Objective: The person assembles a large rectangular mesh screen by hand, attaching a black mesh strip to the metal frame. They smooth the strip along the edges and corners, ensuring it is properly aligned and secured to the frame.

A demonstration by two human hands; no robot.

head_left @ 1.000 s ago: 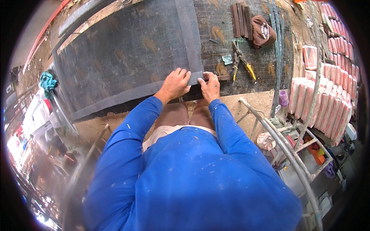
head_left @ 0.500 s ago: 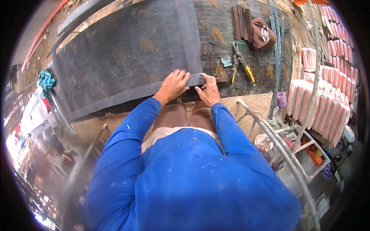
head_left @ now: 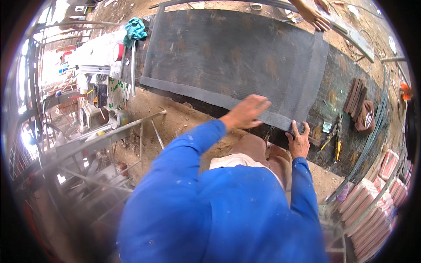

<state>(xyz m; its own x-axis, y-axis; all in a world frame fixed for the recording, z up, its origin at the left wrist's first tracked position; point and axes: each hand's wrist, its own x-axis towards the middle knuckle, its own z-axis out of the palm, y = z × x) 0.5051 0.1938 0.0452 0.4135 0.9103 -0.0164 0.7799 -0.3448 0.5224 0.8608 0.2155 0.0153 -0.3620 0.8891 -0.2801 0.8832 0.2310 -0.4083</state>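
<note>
A dark grey mesh sheet (head_left: 210, 52) with folded lighter borders lies flat on a black board. Over its near folded edge (head_left: 193, 94) is my left hand (head_left: 246, 112), slightly blurred, fingers stretched out and holding nothing. My right hand (head_left: 299, 142) rests its fingertips at the sheet's near right corner, thumb and fingers apart. Just right of that hand lie yellow-handled snips (head_left: 335, 139) and a small pale-green square piece (head_left: 326, 127). At the sheet's far right corner another person's hand (head_left: 315, 18) touches the edge.
Dark bars (head_left: 354, 95) and a brown cloth bundle (head_left: 365, 117) lie on the board's right part, beside long thin strips (head_left: 380, 118). Stacked red-and-white bundles (head_left: 372, 210) stand at the lower right. A metal frame (head_left: 131, 125) and a teal cloth (head_left: 135, 30) are on the left.
The view has swung left, bringing another person's hands into sight. My left hand has left the corner and moved left along the folded edge. My right hand stays at the corner.
</note>
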